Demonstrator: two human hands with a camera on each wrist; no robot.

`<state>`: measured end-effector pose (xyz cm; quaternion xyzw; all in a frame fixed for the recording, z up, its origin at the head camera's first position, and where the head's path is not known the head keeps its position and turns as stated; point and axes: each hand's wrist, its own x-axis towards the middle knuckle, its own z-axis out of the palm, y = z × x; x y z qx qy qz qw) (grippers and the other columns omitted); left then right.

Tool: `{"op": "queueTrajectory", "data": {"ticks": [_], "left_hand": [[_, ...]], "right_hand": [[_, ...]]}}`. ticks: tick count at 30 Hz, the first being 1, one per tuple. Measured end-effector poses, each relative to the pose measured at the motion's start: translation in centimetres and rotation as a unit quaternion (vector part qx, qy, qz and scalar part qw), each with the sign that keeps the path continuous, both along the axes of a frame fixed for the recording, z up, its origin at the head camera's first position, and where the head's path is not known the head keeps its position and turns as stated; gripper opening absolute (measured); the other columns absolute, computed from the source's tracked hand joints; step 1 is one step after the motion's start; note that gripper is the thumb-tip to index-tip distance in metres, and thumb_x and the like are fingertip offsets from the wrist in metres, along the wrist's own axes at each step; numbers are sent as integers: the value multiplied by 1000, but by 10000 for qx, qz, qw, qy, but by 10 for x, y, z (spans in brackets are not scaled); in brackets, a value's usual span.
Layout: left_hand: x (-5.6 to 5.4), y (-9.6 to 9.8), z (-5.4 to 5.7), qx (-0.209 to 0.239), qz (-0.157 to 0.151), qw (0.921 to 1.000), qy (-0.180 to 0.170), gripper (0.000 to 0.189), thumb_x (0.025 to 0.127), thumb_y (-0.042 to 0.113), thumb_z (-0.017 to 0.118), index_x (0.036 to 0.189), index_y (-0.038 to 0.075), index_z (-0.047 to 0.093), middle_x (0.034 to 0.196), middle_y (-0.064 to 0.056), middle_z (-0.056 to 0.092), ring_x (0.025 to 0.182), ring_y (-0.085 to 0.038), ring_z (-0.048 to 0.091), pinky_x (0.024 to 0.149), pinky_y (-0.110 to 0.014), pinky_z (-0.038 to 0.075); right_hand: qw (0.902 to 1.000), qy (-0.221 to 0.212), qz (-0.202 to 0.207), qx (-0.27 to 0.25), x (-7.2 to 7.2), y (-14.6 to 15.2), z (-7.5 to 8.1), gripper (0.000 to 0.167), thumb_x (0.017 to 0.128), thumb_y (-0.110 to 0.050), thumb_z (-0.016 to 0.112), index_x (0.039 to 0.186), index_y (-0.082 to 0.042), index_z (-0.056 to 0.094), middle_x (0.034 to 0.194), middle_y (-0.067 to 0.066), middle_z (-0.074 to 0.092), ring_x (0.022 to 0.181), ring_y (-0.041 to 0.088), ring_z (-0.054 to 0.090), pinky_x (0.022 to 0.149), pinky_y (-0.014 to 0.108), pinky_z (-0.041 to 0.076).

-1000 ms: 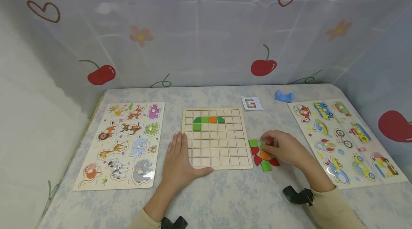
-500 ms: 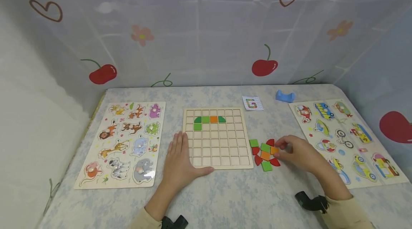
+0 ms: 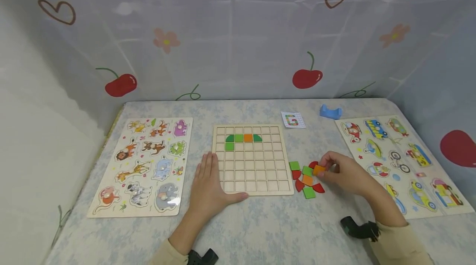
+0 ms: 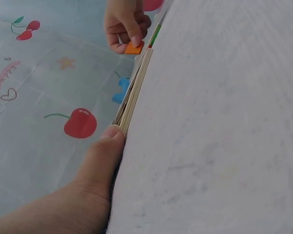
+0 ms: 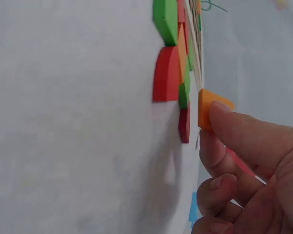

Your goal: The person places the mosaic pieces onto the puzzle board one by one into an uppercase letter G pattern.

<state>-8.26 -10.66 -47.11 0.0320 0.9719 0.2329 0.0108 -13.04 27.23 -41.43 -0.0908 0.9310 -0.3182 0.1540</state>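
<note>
My right hand (image 3: 343, 173) pinches an orange square tile (image 5: 207, 110) between thumb and fingers, raised off the table in the right wrist view. Below it lies a loose group of green square tiles (image 3: 309, 192), red quarter-round tiles (image 3: 318, 188) and another orange tile (image 3: 307, 180). My left hand (image 3: 208, 186) lies straight-fingered along the left edge of a wooden grid board (image 3: 253, 165), its thumb at the near edge. Set in the board's upper cells are green squares (image 3: 229, 146), an orange square (image 3: 248, 137) and dark green quarter-rounds (image 3: 257, 137).
A small card (image 3: 293, 120) with a coloured G pattern lies behind the board, near a blue plastic piece (image 3: 330, 112). An animal puzzle board (image 3: 148, 143) is at the left. At the right lies a vehicle puzzle board (image 3: 383, 145).
My right hand has moved right across the loose tiles, then taken up an orange tile from their right side and raised it. The left hand stays at the board.
</note>
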Motion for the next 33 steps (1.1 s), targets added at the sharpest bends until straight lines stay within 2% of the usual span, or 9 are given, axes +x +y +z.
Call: {"op": "queueTrajectory", "data": {"ticks": [7,13,19,25,31,33], "left_hand": [[0,0,1,-54,14,10000,-72,150,55,94,61,159,3,4,168,-13,1,157,-25,-3,128,-44,6],[1,-1,3,-8,-4,9999,-143,150,55,93,64,159,3,4,168,-13,0,156,-25,-3,128,-44,6],[1,-3,4,-45,-54,9998,-169,150,54,91,67,159,3,4,168,-13,0,156,-25,-2,128,-44,7],[0,-6,4,-51,-143,9998,-113,148,56,91,65,159,4,7,168,-13,4,156,-25,2,127,-44,10],[-1,-9,3,-172,-252,9995,-67,145,57,92,63,159,4,8,168,-13,5,156,-25,4,127,-44,12],[-1,-10,4,-179,-308,9994,-45,145,58,92,63,159,3,8,168,-13,6,156,-25,5,127,-44,12]], "right_hand": [[9990,229,99,-383,-16,-28,-1,20,90,-23,74,100,-14,60,94,4,60,71,18,50,58,24,44],[9960,204,318,-815,-30,-76,-7,19,91,-23,73,101,-14,60,94,4,61,67,20,50,55,26,45],[9928,108,540,-1065,-35,-127,-10,17,91,-22,73,101,-17,60,93,2,61,59,17,47,52,25,43],[9896,242,852,-1130,-40,-165,-9,15,90,-20,74,98,-18,62,91,-1,63,63,16,49,62,28,45],[9903,331,907,-1001,-48,-189,-11,14,90,-22,75,98,-18,63,89,-3,63,78,14,55,71,28,47],[9903,375,903,-985,-51,-194,-13,14,89,-21,75,97,-17,64,88,-3,64,78,14,55,72,28,48]]}}
